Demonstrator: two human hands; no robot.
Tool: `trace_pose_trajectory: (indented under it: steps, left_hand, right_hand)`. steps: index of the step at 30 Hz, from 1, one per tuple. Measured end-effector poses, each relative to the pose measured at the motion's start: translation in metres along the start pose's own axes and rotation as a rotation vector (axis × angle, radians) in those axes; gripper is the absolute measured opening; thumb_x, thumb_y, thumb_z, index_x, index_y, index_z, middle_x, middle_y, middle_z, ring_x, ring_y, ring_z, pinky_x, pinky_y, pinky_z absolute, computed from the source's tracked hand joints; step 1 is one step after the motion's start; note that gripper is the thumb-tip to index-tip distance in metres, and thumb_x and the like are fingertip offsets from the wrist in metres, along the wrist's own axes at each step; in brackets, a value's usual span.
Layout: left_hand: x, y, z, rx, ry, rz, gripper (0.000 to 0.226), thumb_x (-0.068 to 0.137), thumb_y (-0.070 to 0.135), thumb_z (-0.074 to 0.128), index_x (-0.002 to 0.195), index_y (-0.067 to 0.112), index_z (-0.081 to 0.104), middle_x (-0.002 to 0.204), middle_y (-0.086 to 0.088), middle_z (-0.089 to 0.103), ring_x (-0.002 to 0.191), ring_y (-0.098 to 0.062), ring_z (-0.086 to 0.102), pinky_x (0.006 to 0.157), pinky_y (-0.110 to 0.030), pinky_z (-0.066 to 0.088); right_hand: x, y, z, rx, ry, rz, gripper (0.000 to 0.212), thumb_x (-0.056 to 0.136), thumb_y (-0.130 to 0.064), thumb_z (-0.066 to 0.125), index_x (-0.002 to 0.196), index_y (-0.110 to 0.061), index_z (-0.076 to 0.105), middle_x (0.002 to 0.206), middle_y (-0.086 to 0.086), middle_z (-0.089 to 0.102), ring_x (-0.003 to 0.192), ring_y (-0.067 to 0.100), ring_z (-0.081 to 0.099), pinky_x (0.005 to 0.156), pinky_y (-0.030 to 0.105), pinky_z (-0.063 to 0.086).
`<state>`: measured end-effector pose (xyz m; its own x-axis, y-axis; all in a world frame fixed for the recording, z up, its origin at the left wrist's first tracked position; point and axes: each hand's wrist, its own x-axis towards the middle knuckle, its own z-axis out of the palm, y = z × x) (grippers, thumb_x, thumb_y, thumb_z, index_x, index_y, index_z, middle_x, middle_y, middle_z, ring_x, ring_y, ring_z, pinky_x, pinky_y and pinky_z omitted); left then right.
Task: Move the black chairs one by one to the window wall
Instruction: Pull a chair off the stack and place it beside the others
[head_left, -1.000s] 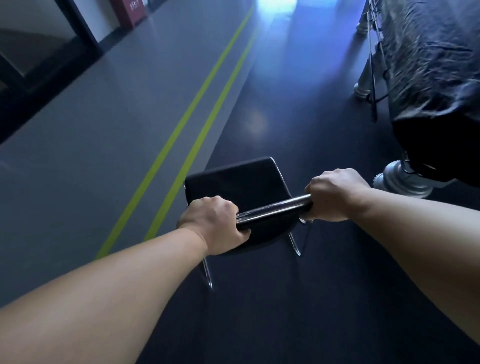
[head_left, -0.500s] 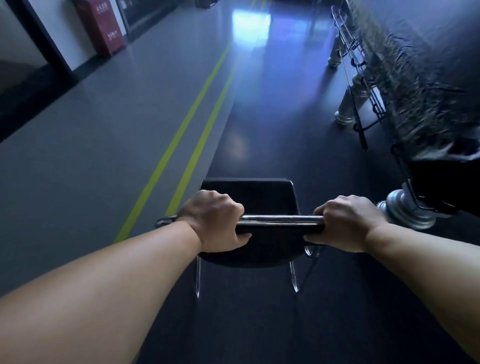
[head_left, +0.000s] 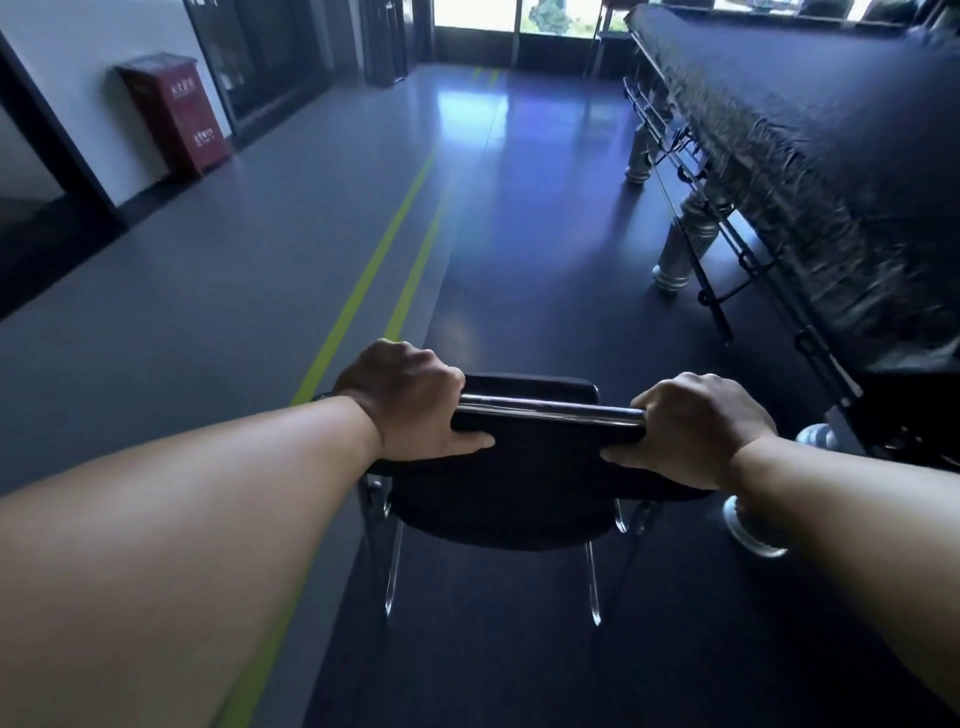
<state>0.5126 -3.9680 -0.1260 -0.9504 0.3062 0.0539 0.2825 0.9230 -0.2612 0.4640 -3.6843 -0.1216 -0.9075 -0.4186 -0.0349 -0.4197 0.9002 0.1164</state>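
A person's two bare forearms reach forward to one black chair, seen from above and behind. The left hand and the right hand each curl tightly around an end of the single chrome rail along the top of the chair's back, thumbs pressed against the black padding below it. Thin chrome legs show beneath the seat; whether they touch the ground cannot be told.

The chair is over the dark floor, just right of two parallel yellow-green lines that run ahead toward a bright window at the far end, well apart from the chair.

On the right stands one long table under a black cloth, with three silver turned legs showing. On the left, one red cabinet stands against a white wall.
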Motion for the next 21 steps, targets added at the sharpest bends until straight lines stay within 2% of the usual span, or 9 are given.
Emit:
trace_pose_trajectory:
  steps: [2,6,9,14,19,21]
  left_hand:
    - [0.020,-0.016,0.006,-0.036,-0.020,0.032,0.059,0.078,0.080,0.047,0.088,0.024,0.061,0.092,-0.001,0.069,0.093,-0.029,0.065,0.071,-0.032,0.038]
    - [0.061,-0.045,0.013,-0.030,-0.083,0.147,0.041,0.082,0.063,0.055,0.098,0.026,0.062,0.099,0.000,0.068,0.099,-0.026,0.063,0.080,-0.033,0.046]
    - [0.094,-0.060,0.018,0.062,-0.072,0.150,0.046,0.083,0.069,0.052,0.094,0.025,0.060,0.097,0.001,0.068,0.097,-0.026,0.064,0.075,-0.032,0.042]
    - [0.136,-0.078,0.029,0.058,-0.027,0.061,0.054,0.077,0.077,0.050,0.085,0.024,0.058,0.088,0.002,0.067,0.088,-0.027,0.065,0.072,-0.033,0.044]
    - [0.183,-0.084,0.034,0.064,0.007,0.021,0.052,0.079,0.078,0.048,0.081,0.026,0.050,0.091,0.003,0.069,0.090,-0.026,0.065,0.068,-0.032,0.035]
    - [0.196,-0.085,0.034,0.069,0.002,0.004,0.053,0.079,0.079,0.047,0.083,0.026,0.050,0.092,0.003,0.069,0.091,-0.025,0.066,0.070,-0.033,0.037]
  right_hand:
    - [0.017,0.003,0.001,0.006,0.013,0.009,0.051,0.066,-0.083,0.061,0.073,-0.032,0.063,0.093,-0.005,0.069,0.092,0.023,0.065,0.070,0.029,0.037]
    - [0.054,0.009,0.001,0.014,0.029,0.011,0.052,0.067,-0.081,0.062,0.079,-0.030,0.069,0.092,-0.006,0.069,0.090,0.024,0.064,0.070,0.030,0.037]
    - [0.087,0.019,0.000,0.021,0.049,0.019,0.053,0.066,-0.081,0.062,0.081,-0.031,0.070,0.089,-0.006,0.069,0.089,0.023,0.064,0.070,0.030,0.039]
    - [0.137,0.037,0.001,0.003,0.052,0.010,0.052,0.067,-0.081,0.062,0.077,-0.030,0.066,0.091,-0.008,0.069,0.092,0.022,0.065,0.071,0.030,0.039]
    - [0.187,0.062,0.002,-0.009,0.072,0.002,0.053,0.066,-0.083,0.060,0.078,-0.031,0.067,0.091,-0.009,0.069,0.092,0.020,0.065,0.071,0.030,0.038]
    - [0.201,0.070,0.003,-0.013,0.070,-0.004,0.053,0.067,-0.083,0.060,0.075,-0.031,0.064,0.091,-0.009,0.069,0.093,0.020,0.066,0.070,0.029,0.037]
